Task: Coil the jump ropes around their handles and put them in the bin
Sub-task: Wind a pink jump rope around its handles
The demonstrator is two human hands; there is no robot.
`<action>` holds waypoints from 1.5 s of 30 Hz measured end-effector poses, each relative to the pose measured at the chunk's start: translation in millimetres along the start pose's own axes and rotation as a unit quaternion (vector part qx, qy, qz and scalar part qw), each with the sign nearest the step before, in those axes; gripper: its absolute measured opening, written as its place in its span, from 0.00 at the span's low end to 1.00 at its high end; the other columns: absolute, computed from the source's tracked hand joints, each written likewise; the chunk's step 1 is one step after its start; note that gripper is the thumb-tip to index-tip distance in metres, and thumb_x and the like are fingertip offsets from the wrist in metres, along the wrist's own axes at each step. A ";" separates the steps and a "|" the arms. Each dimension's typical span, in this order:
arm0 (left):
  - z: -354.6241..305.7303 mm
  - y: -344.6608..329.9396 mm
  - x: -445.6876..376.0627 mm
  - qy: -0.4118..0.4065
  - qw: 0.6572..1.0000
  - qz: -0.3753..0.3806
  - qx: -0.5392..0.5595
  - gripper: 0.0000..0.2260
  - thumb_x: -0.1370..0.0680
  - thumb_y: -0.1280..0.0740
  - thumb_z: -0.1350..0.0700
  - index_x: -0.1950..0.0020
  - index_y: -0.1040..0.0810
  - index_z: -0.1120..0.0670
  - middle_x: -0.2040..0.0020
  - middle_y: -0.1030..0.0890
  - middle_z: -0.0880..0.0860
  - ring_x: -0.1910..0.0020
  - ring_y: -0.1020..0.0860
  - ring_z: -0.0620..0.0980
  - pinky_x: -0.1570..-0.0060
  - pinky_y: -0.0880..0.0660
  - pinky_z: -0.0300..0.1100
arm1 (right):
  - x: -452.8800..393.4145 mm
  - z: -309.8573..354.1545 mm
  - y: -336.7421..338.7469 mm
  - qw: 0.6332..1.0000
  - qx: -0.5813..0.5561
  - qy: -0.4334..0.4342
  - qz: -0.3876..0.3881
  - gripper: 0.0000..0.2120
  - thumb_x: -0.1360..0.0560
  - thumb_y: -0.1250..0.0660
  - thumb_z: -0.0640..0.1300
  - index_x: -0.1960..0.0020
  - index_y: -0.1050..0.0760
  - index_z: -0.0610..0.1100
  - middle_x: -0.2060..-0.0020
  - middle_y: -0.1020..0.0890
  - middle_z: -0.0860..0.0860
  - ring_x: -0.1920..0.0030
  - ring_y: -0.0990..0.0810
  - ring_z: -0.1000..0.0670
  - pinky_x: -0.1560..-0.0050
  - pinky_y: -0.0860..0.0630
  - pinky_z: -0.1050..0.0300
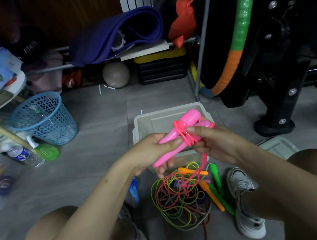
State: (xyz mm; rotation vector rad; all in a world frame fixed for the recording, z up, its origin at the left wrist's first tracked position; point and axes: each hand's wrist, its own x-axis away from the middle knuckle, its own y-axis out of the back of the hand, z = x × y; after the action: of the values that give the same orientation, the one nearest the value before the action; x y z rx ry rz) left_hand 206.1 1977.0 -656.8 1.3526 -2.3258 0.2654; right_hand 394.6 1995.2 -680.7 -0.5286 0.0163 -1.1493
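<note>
Left hand (153,149) grips the pink handles (177,137) low on the shafts, thumb pressed flat. Right hand (212,141) pinches the pink cord (184,134) against the handles, a few turns already on, all of it held over the grey bin (144,121). The rest of the cord trails down into the tangle (181,197) on the floor (likely to snag). Handles look hard, light and slick; the cord thin and springy, so I'd hold the wraps themselves or they'll unwind.

Pink handles (177,135) glossy smooth plastic; bin (153,120) matt plastic; floor (98,114) matt tile.
</note>
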 end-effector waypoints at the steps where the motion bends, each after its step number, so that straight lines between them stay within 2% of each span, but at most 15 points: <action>1: -0.1 1.2 0.6 0.000 1.000 0.008 0.003 0.18 0.31 0.34 0.46 0.49 0.28 0.57 0.73 0.24 0.53 0.82 0.30 0.45 0.82 0.31 0.35 | 0.5 0.0 -0.1 1.000 0.001 0.004 0.004 0.07 0.31 0.33 0.41 0.61 0.31 0.45 0.76 0.33 0.54 0.75 0.41 0.56 0.70 0.50 0.60; 4: 1.2 0.0 1.1 -0.005 0.998 0.024 0.053 0.16 0.29 0.34 0.48 0.50 0.29 0.57 0.73 0.27 0.51 0.82 0.36 0.43 0.82 0.41 0.31 | 1.8 1.0 0.4 0.999 0.020 0.031 0.001 0.07 0.31 0.33 0.42 0.63 0.31 0.45 0.76 0.33 0.54 0.75 0.40 0.56 0.71 0.49 0.60; 6: 1.6 -1.9 -1.6 -0.004 0.997 0.010 0.081 0.13 0.28 0.34 0.49 0.51 0.29 0.57 0.74 0.28 0.50 0.81 0.39 0.42 0.82 0.44 0.30 | 1.2 1.4 -0.5 0.998 0.028 0.046 -0.012 0.11 0.29 0.30 0.44 0.65 0.31 0.45 0.76 0.34 0.55 0.75 0.40 0.57 0.71 0.49 0.60; 10: 1.6 -6.2 -6.1 -0.014 0.995 -0.043 0.091 0.07 0.22 0.36 0.54 0.55 0.30 0.57 0.74 0.29 0.52 0.82 0.40 0.42 0.81 0.44 0.29 | -1.8 1.0 -0.9 0.996 0.060 0.051 -0.045 0.11 0.33 0.33 0.50 0.67 0.32 0.45 0.75 0.38 0.53 0.73 0.43 0.56 0.70 0.50 0.59; 12: 2.6 -7.2 -6.5 -0.026 0.994 -0.071 0.074 0.07 0.22 0.36 0.55 0.56 0.29 0.56 0.74 0.28 0.52 0.81 0.39 0.42 0.81 0.43 0.29 | -2.6 -0.3 -0.5 0.993 0.085 0.052 -0.056 0.12 0.34 0.34 0.52 0.66 0.33 0.44 0.74 0.39 0.51 0.72 0.43 0.55 0.69 0.50 0.58; 16: 2.2 -7.7 -9.0 -0.042 0.990 -0.098 0.092 0.06 0.21 0.36 0.56 0.56 0.29 0.56 0.74 0.29 0.52 0.82 0.40 0.42 0.81 0.44 0.30 | -5.1 -4.0 -3.7 0.991 0.090 0.080 -0.054 0.12 0.31 0.37 0.51 0.65 0.34 0.43 0.72 0.40 0.50 0.73 0.42 0.56 0.72 0.43 0.64; 20: -0.2 -8.2 -11.7 -0.060 0.988 -0.130 0.065 0.07 0.21 0.35 0.56 0.58 0.28 0.55 0.74 0.28 0.53 0.82 0.39 0.43 0.81 0.43 0.31 | -6.3 -4.3 -6.9 0.989 0.099 0.090 -0.066 0.13 0.32 0.36 0.53 0.66 0.34 0.44 0.73 0.42 0.51 0.73 0.45 0.55 0.71 0.47 0.60; 24: -1.6 -9.3 -13.4 -0.071 0.985 -0.151 0.050 0.07 0.21 0.35 0.57 0.59 0.28 0.55 0.72 0.29 0.55 0.83 0.39 0.43 0.81 0.43 0.30 | -7.4 -2.5 -7.7 0.981 0.143 0.091 -0.092 0.16 0.32 0.36 0.56 0.64 0.32 0.43 0.74 0.39 0.52 0.76 0.43 0.57 0.77 0.45 0.65; 28: -0.7 -9.7 -14.7 -0.075 0.984 -0.156 0.050 0.05 0.21 0.35 0.56 0.57 0.26 0.54 0.71 0.30 0.55 0.82 0.39 0.43 0.81 0.42 0.30 | -9.0 -2.0 -7.2 0.973 0.181 0.075 -0.121 0.18 0.35 0.35 0.60 0.64 0.31 0.44 0.79 0.36 0.59 0.79 0.41 0.59 0.79 0.43 0.67; 32: 1.2 -11.8 -15.7 -0.079 0.983 -0.150 0.065 0.03 0.21 0.35 0.55 0.53 0.24 0.53 0.72 0.29 0.54 0.82 0.39 0.43 0.81 0.43 0.31 | -8.4 1.2 -5.4 0.959 0.233 0.076 -0.138 0.21 0.37 0.36 0.64 0.66 0.34 0.46 0.80 0.36 0.59 0.79 0.41 0.59 0.78 0.43 0.67; 36: 0.5 -0.3 -11.4 -0.076 0.992 -0.087 0.057 0.03 0.22 0.35 0.53 0.54 0.25 0.51 0.73 0.29 0.52 0.81 0.41 0.43 0.79 0.45 0.31 | -2.0 8.3 -0.4 0.985 0.162 0.043 -0.042 0.19 0.32 0.40 0.61 0.61 0.31 0.44 0.71 0.32 0.51 0.77 0.41 0.57 0.77 0.46 0.65; 38: 0.5 6.1 -8.0 -0.085 0.994 -0.064 0.021 0.05 0.26 0.33 0.51 0.54 0.24 0.51 0.73 0.28 0.51 0.80 0.40 0.43 0.79 0.44 0.31 | -0.4 14.3 2.9 0.988 0.154 0.020 -0.024 0.26 0.33 0.45 0.66 0.59 0.31 0.41 0.75 0.29 0.53 0.78 0.39 0.57 0.77 0.45 0.65; 40: 0.9 8.0 -6.9 -0.095 0.993 -0.068 -0.019 0.03 0.25 0.33 0.53 0.54 0.23 0.51 0.74 0.29 0.50 0.80 0.39 0.44 0.79 0.43 0.31 | -2.2 19.2 7.5 0.986 0.160 0.002 -0.044 0.35 0.37 0.48 0.72 0.55 0.31 0.40 0.80 0.31 0.54 0.80 0.38 0.57 0.78 0.45 0.64; 41: 0.9 7.6 -6.5 -0.099 0.992 -0.070 -0.040 0.00 0.24 0.33 0.55 0.55 0.23 0.51 0.74 0.29 0.50 0.80 0.39 0.44 0.79 0.43 0.32 | -3.2 21.0 9.2 0.985 0.162 -0.002 -0.062 0.36 0.38 0.48 0.74 0.53 0.30 0.42 0.82 0.34 0.53 0.81 0.38 0.56 0.79 0.45 0.64; 45: 4.5 6.2 -5.9 -0.120 0.985 -0.070 -0.105 0.04 0.24 0.32 0.58 0.57 0.23 0.52 0.74 0.28 0.51 0.79 0.37 0.43 0.78 0.40 0.32 | -4.2 23.4 7.8 0.976 0.173 0.012 -0.133 0.24 0.29 0.43 0.67 0.65 0.26 0.48 0.80 0.37 0.52 0.81 0.40 0.55 0.79 0.46 0.66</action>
State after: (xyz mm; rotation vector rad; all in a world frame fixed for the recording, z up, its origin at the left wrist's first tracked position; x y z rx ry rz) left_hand 202.0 1983.0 -663.1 1.5001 -2.3534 -0.1937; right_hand 406.1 2010.4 -664.4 -0.2087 -0.2365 -1.3847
